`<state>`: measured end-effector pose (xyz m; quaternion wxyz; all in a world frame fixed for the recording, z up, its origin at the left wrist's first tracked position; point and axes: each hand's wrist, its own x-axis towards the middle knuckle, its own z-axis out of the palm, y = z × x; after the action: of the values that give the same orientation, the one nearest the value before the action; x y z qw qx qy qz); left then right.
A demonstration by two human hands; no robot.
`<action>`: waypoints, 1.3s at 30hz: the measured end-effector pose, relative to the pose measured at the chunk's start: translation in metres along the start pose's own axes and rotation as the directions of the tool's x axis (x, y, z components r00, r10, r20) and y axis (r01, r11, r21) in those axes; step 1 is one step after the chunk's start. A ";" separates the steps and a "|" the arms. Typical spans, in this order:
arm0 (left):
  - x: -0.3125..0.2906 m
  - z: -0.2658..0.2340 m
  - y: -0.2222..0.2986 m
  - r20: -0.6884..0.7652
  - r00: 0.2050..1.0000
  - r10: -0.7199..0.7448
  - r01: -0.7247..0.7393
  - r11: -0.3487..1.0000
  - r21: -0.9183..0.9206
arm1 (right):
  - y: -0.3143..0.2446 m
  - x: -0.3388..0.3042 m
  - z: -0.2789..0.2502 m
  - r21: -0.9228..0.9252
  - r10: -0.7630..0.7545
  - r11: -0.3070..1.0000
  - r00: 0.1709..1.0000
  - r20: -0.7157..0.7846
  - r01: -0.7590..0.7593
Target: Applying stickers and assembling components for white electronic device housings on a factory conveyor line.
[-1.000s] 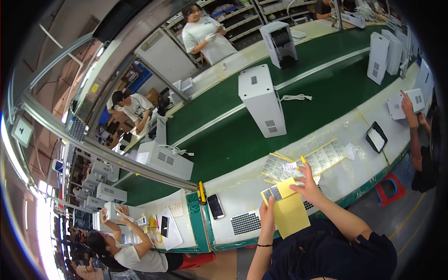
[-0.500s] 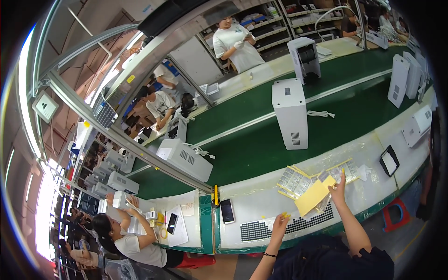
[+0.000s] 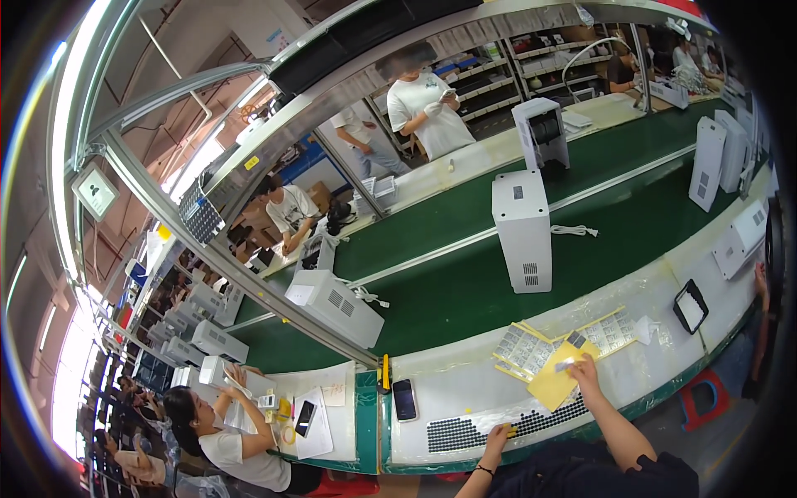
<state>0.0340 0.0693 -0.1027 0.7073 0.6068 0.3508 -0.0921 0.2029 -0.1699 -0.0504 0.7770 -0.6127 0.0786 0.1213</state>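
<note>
My right hand (image 3: 583, 370) rests on a yellow backing sheet (image 3: 558, 378) lying on the white bench, fingers pinching a small pale label at its top edge. Beside it lie sheets of grey stickers (image 3: 523, 350) and a yellow-edged sticker sheet (image 3: 613, 329). My left hand (image 3: 501, 433) reaches down to a long strip of small black pads (image 3: 498, 425) near the bench's front edge, fingertips touching it by a small yellow bit; whether it grips anything is unclear.
A black phone (image 3: 404, 399) and a yellow-handled tool (image 3: 385, 373) lie left of the pads. A white tower unit (image 3: 523, 231) stands on the green conveyor (image 3: 448, 290). A black tray (image 3: 690, 305) sits to the right. A seated person (image 3: 217, 432) works at the left bench.
The yellow sheet went from held up in both hands to lying on the bench. My left hand dropped to the black pad strip; my right hand stayed on the sheet.
</note>
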 end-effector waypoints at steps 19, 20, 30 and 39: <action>0.011 -0.040 -0.002 0.139 0.989 -0.057 0.076 0.988 -0.132 | 0.053 0.003 -0.012 0.365 0.404 0.793 0.869 0.287 -0.489; 0.011 -0.040 -0.001 0.153 0.987 -0.049 0.069 0.990 -0.125 | 0.053 0.002 -0.013 0.370 0.399 0.793 0.872 0.283 -0.483; 0.003 -0.035 0.008 0.160 0.985 -0.061 0.086 0.984 -0.155 | 0.050 0.002 -0.015 0.377 0.400 0.787 0.869 0.292 -0.489; 0.005 -0.036 0.008 0.145 0.987 -0.066 0.087 0.985 -0.146 | 0.048 0.001 -0.012 0.376 0.405 0.785 0.867 0.290 -0.492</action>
<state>0.0286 0.1060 -0.1003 0.7702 0.5293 0.3295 -0.1344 0.1904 -0.1708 -0.0985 0.8467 -0.3704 0.1718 0.3412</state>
